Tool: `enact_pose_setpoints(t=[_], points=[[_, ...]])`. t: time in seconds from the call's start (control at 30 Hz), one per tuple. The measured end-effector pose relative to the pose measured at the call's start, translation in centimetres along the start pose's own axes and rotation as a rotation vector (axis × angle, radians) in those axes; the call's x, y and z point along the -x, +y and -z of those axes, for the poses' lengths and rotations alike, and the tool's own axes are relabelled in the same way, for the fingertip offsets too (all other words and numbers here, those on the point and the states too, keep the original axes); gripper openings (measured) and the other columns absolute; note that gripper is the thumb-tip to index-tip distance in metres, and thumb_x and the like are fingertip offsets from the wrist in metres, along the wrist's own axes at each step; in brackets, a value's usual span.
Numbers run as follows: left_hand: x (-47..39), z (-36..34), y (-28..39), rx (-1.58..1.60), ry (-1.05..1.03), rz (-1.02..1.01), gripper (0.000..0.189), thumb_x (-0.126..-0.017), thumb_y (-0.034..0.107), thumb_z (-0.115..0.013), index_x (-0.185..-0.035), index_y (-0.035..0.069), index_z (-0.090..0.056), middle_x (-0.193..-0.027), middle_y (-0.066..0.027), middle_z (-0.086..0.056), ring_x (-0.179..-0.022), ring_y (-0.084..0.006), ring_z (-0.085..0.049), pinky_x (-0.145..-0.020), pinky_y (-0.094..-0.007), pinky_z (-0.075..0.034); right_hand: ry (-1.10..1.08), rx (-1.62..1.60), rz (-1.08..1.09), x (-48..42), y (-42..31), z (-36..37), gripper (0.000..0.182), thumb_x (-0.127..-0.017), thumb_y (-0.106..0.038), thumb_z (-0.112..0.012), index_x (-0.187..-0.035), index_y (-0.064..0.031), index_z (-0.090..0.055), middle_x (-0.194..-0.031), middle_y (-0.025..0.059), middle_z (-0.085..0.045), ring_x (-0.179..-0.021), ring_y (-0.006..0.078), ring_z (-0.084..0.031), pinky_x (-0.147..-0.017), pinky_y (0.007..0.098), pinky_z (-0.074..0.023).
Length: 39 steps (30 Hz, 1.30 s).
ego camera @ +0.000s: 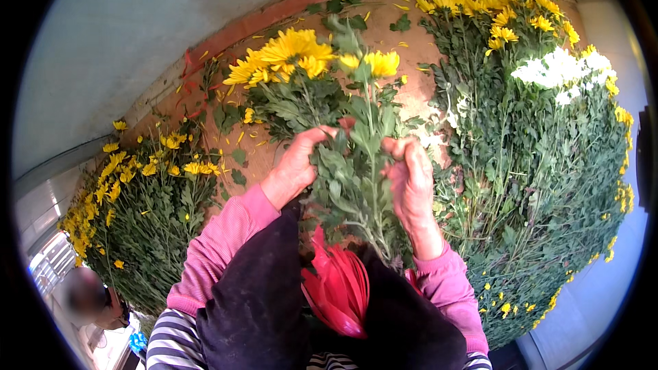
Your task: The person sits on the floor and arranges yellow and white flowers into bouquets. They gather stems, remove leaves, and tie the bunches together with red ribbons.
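Between my two hands stands a leafy bunch of yellow chrysanthemums (295, 56), its blooms pointing away from me and its stems towards my lap. My left hand (298, 162) is closed around the leafy stems on the bunch's left side. At the right side my right hand (411, 174) has its fingers curled beside a chrysanthemum stem (374, 164); the blur hides whether it grips anything. A bundle of red plastic ribbon strips (336, 288) lies over my dark-clad lap, below the stems.
A large pile of chrysanthemums (504, 164) with yellow and some white blooms fills the right. Another yellow heap (149, 210) lies left. Petals and loose leaves dot the brown surface (257, 151), with red ribbon scraps (193, 85) near its far edge. Another person (110, 311) is at lower left.
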<state>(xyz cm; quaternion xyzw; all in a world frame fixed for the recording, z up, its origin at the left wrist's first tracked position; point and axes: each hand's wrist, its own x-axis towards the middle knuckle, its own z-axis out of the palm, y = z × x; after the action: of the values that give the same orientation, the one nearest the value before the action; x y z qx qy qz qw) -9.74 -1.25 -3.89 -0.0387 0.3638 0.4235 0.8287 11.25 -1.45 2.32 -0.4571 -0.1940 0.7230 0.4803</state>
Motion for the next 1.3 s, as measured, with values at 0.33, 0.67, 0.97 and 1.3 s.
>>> enact_pose_setpoints(t=[0.33,0.67,0.97,1.3], points=[[-1.5,0.4,-1.6,0.089,0.104,-0.016,0.018,-0.08,0.012,-0.066,-0.094,0.002,-0.066,-0.094,-0.0031,-0.068,-0.084,-0.0149,-0.064,-0.081,-0.033,-0.053,-0.145,0.331,0.358,-1.7,5.7,-0.1,0.014,-0.096,-0.007,-0.054,-0.1,-0.0009,-0.066,-0.117,0.007,-0.058,-0.119,0.0201,-0.049,-0.103,0.0361,-0.0353],[0.2,-1.1,-1.5,-0.053,-0.032,0.048,0.044,-0.083,0.018,-0.056,-0.12,-0.007,-0.058,-0.116,-0.0164,-0.065,-0.107,-0.0263,-0.063,-0.099,-0.0408,-0.048,-0.043,0.755,0.406,1.2,4.0,-0.4,0.009,-0.092,-0.001,-0.053,-0.093,0.0012,-0.062,-0.092,0.0103,-0.06,-0.089,0.0219,-0.058,-0.084,0.0324,-0.0459],[1.9,-2.5,-0.8,-0.052,0.269,-0.015,0.016,-0.077,0.013,-0.063,-0.089,0.003,-0.066,-0.085,-0.0038,-0.066,-0.08,-0.0168,-0.062,-0.076,-0.0352,-0.053,-0.138,0.899,0.444,4.0,4.4,0.9,0.016,-0.095,-0.005,-0.047,-0.083,0.0005,-0.058,-0.088,0.0126,-0.058,-0.083,0.0222,-0.059,-0.073,0.035,-0.046],[1.3,-4.6,1.9,-0.005,0.234,-0.091,0.009,-0.08,0.012,-0.06,-0.082,0.004,-0.065,-0.084,-0.0045,-0.067,-0.078,-0.0173,-0.065,-0.074,-0.0354,-0.056,-0.303,0.662,0.194,9.3,1.2,2.6,0.032,-0.094,-0.025,-0.057,-0.074,0.0006,-0.055,-0.063,0.007,-0.049,-0.049,0.0161,-0.046,-0.045,0.0325,-0.0397]])
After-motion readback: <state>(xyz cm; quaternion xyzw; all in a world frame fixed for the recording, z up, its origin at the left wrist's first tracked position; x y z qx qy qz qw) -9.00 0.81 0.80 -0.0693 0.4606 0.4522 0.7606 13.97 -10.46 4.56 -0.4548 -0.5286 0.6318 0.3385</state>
